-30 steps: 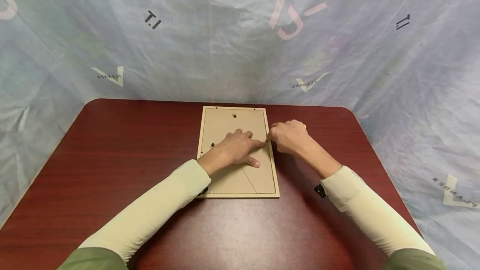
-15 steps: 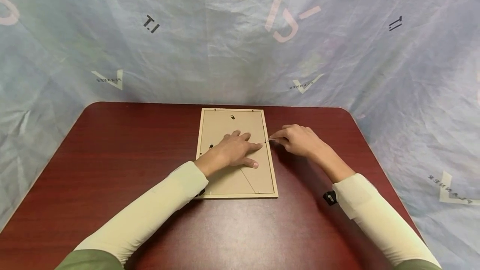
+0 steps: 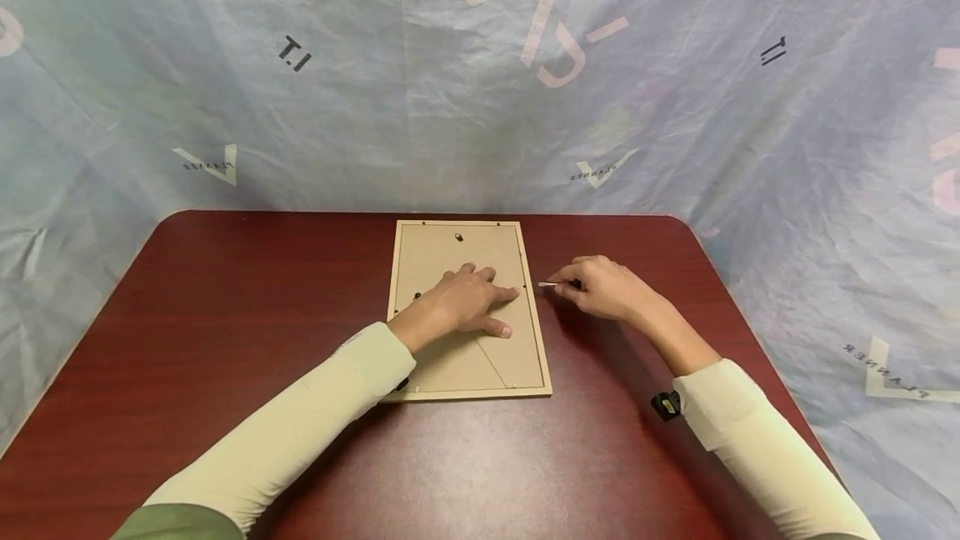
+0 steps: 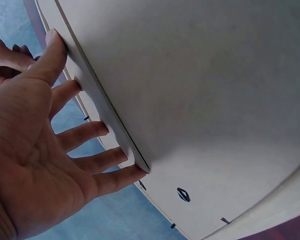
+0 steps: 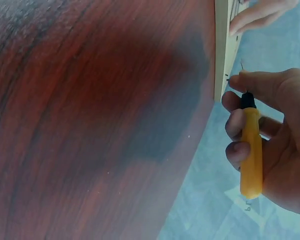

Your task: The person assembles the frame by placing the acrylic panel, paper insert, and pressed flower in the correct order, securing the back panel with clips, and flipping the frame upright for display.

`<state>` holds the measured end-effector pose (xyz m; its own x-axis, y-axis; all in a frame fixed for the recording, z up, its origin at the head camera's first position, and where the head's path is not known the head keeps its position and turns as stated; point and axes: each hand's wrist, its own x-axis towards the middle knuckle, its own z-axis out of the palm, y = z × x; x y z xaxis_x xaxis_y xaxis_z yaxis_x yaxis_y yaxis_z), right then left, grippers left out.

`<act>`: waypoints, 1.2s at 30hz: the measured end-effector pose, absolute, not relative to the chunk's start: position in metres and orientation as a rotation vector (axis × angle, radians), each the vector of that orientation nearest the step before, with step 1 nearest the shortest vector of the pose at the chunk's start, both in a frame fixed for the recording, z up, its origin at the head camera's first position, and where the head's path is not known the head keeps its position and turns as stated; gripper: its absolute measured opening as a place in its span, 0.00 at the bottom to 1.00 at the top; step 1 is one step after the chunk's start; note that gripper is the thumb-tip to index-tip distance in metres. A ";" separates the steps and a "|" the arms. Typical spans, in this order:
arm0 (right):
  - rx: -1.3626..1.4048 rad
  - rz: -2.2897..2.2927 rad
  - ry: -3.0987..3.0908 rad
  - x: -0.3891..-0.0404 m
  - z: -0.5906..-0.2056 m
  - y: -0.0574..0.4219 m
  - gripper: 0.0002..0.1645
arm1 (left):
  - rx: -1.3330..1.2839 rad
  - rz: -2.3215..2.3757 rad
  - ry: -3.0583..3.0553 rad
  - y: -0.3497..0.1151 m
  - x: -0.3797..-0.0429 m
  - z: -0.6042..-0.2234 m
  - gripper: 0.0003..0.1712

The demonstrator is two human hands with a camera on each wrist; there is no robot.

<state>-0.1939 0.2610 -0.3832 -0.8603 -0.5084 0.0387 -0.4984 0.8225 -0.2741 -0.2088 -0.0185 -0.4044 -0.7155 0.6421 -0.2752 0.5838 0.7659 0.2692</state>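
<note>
A picture frame [image 3: 517, 365] lies face down, its beige backing board up, with small black tabs along the edges. My left hand [image 3: 472, 302] rests on the board with fingers spread; in the left wrist view, the fingertips touch along a narrow strip [image 4: 92, 80] on the backing. Just off the frame's right edge, my right hand [image 3: 607, 286] holds a small screwdriver [image 5: 251, 155] with a yellow handle and black collar. Its thin metal shaft [image 3: 549, 284] points left at the frame, a small gap short of the rim, level with a black tab [image 3: 524, 287].
Dark red wood-grain table [image 3: 262, 298] lies under everything. A grey-blue printed sheet [image 3: 337, 107] hangs behind and along both sides. On the board are black hanging loops [image 3: 459, 237]. A dark wrist device [image 3: 666, 405] sits at the right sleeve.
My right hand has drawn back to the right from the frame's edge, so the screwdriver's shaft now shows apart from the rim. The left hand keeps its place on the board.
</note>
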 end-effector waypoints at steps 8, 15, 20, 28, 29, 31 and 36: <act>-0.764 -0.468 2.956 -0.199 -0.382 0.262 0.16 | 0.939 0.226 2.606 -0.019 -0.209 -0.405 0.47; -0.719 -0.523 2.944 -0.219 -0.386 0.252 0.16 | 0.970 0.277 2.603 -0.021 -0.225 -0.430 0.50; -0.672 -0.500 2.933 -0.235 -0.391 0.243 0.21 | 0.965 0.286 2.595 -0.020 -0.232 -0.440 0.51; -0.659 -0.442 2.928 -0.249 -0.399 0.239 0.22 | 0.988 0.276 2.611 -0.018 -0.228 -0.441 0.50; -0.663 -0.435 2.931 -0.250 -0.399 0.239 0.22 | 0.985 0.278 2.609 -0.018 -0.225 -0.437 0.50; -0.671 -0.429 2.937 -0.251 -0.399 0.239 0.22 | 0.974 0.255 2.604 -0.018 -0.218 -0.424 0.49; -0.683 -0.395 2.942 -0.253 -0.397 0.236 0.23 | 0.947 0.234 2.602 -0.020 -0.200 -0.393 0.46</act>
